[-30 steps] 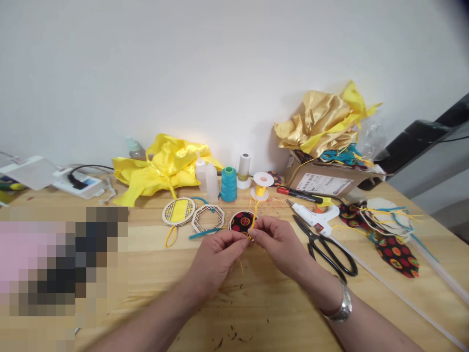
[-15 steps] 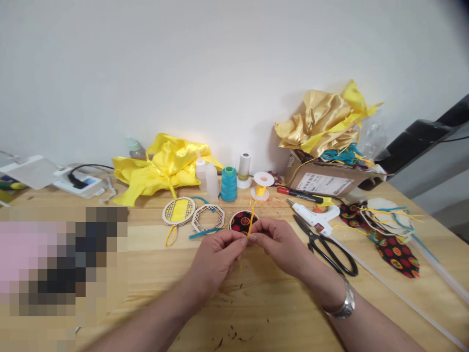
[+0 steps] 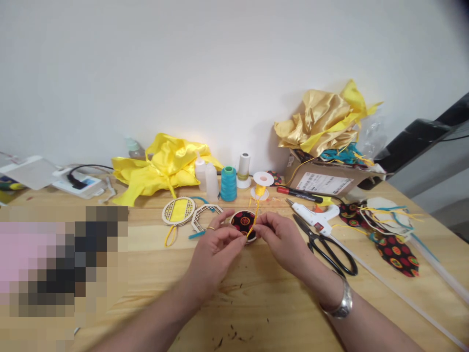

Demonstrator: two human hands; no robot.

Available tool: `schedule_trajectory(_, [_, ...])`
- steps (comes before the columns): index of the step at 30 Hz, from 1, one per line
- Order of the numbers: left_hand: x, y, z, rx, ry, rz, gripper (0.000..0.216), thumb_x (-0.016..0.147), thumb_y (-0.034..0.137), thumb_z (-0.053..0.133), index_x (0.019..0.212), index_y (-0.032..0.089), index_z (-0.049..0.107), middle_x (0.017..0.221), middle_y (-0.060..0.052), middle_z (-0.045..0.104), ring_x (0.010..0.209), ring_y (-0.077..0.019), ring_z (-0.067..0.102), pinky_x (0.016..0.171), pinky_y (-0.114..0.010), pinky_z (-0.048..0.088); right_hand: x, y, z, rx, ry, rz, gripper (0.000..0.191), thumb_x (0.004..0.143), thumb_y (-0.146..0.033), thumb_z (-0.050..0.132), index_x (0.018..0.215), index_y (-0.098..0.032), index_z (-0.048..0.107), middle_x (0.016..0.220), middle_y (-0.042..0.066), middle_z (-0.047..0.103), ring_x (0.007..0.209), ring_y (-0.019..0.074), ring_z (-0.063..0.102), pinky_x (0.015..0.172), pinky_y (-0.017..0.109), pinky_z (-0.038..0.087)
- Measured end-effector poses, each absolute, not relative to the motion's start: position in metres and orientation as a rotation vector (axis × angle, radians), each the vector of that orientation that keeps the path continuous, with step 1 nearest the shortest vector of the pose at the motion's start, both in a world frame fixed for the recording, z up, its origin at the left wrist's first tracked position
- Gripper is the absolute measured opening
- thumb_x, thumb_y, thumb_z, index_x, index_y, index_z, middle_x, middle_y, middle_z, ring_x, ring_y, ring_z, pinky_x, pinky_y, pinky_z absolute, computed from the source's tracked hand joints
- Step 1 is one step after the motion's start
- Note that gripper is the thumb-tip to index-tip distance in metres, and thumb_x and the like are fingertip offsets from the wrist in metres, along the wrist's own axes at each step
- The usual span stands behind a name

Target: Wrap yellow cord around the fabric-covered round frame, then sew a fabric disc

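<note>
A yellow cord (image 3: 257,211) runs from a white spool (image 3: 263,179) down to my hands. My left hand (image 3: 218,252) pinches its lower end between thumb and forefinger, with the other fingers raised. Just to the right, my right hand (image 3: 275,238) has its fingertips closed on the cord a little higher up. Behind the cord lies a round wooden frame filled with dark patterned fabric (image 3: 242,221), its lower edge partly hidden by my hands. Left of it sit an octagonal wooden lattice frame (image 3: 199,221), partly covered by my left hand, and a round lattice piece with yellow fabric (image 3: 179,210).
Scissors (image 3: 326,247) and a white glue gun (image 3: 318,217) lie right of my hands. A teal thread cone (image 3: 229,185), small bottles (image 3: 211,182) and yellow satin (image 3: 161,164) stand along the wall. A cardboard box (image 3: 318,180) heaped with fabric is at back right.
My hands have moved slightly apart, the right one along the cord. My left fingers have lifted and spread, now covering part of the octagonal frame. More of the patterned round piece shows.
</note>
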State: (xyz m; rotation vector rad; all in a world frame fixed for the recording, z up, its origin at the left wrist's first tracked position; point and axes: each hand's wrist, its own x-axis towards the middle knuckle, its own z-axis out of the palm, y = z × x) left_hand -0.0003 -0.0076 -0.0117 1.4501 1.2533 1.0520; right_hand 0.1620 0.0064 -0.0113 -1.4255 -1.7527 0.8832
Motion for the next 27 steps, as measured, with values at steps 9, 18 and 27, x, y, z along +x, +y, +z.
schedule_trajectory(9, [0.003, -0.017, -0.024, 1.666, 1.159, 1.009, 0.012, 0.075, 0.02, 0.059, 0.072, 0.022, 0.07, 0.141, -0.003, 0.032, 0.123, -0.0245, 0.04, 0.104, -0.037, 0.027, 0.157, 0.006, -0.009, -1.299, -1.436, 1.276, 0.015, 0.075, -0.025, 0.053, 0.063, -0.017, 0.052, 0.046, -0.007, 0.042, 0.042, 0.0072, 0.034, 0.043, 0.02, 0.028])
schedule_trajectory(18, [0.005, -0.017, -0.02, 1.62, 1.105, 0.964, 0.012, 0.075, 0.018, 0.059, 0.071, 0.021, 0.07, 0.134, -0.007, 0.041, 0.12, -0.0237, 0.043, 0.103, -0.036, 0.028, 0.151, -0.001, -0.001, -1.098, -1.224, 1.641, 0.013, 0.073, -0.025, 0.054, 0.065, -0.016, 0.049, 0.056, -0.004, 0.05, 0.042, 0.0042, 0.032, 0.039, 0.018, 0.02])
schedule_trajectory(27, [0.006, -0.017, -0.01, 1.213, 1.019, 1.043, 0.013, 0.073, 0.019, 0.062, 0.066, 0.018, 0.052, 0.101, -0.006, 0.059, 0.092, -0.0192, 0.056, 0.075, -0.029, 0.044, 0.155, 0.002, -0.007, -1.248, -1.398, 1.473, 0.014, 0.074, -0.023, 0.053, 0.063, -0.017, 0.049, 0.051, -0.006, 0.043, 0.044, 0.0057, 0.034, 0.042, 0.019, 0.025])
